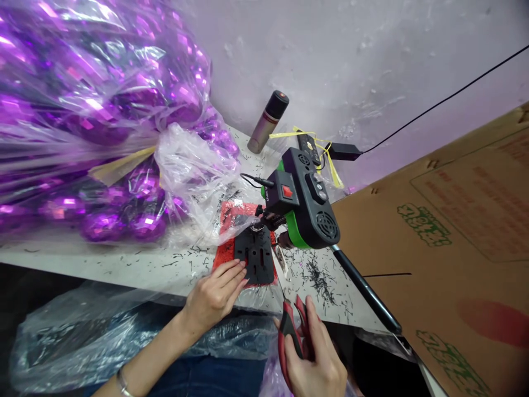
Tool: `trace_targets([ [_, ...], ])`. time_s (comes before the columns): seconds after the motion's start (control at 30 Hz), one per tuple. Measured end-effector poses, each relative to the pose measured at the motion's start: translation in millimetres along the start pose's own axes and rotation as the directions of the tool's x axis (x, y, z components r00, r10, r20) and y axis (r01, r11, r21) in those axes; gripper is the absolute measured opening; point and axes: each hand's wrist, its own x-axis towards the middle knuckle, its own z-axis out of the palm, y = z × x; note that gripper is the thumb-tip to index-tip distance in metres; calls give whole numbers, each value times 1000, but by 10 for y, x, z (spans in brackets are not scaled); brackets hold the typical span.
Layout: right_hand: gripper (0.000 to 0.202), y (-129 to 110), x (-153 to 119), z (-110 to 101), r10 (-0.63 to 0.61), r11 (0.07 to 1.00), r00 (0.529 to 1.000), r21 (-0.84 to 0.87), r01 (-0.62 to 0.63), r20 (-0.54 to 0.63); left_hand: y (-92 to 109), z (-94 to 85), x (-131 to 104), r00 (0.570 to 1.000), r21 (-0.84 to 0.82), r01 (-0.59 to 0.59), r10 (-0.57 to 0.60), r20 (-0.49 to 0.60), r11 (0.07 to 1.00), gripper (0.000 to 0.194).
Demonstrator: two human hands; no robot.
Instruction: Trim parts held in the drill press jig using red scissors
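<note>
My right hand is wrapped round the red-and-black handles of a pair of pliers. Their slim jaws point away from me, beside the right side of a black slotted base plate. On that plate's near left edge rest the fingertips of my left hand, its fingers stretched out and nothing visible in its grip. Over the plate stands a black and green small bench drill press with a red switch. A red mat lies beneath the plate.
Purple mirrored balls in clear plastic fill the left side. Behind the machine stand a dark-capped bottle and a black power adapter. A large cardboard box borders the right. Black clippings litter the white table.
</note>
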Motion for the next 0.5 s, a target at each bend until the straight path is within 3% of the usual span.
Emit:
trace_targets([
  [0.27, 53, -80, 104, 42, -63, 998, 997, -12, 63, -40, -4, -12, -3, 1000, 2, -8, 8, 4, 1000, 18],
  [0.5, 58, 45, 51, 10, -182, 982, 982, -60, 180, -39, 7, 4, -1, 1000, 5, 4, -4, -7, 1000, 18],
])
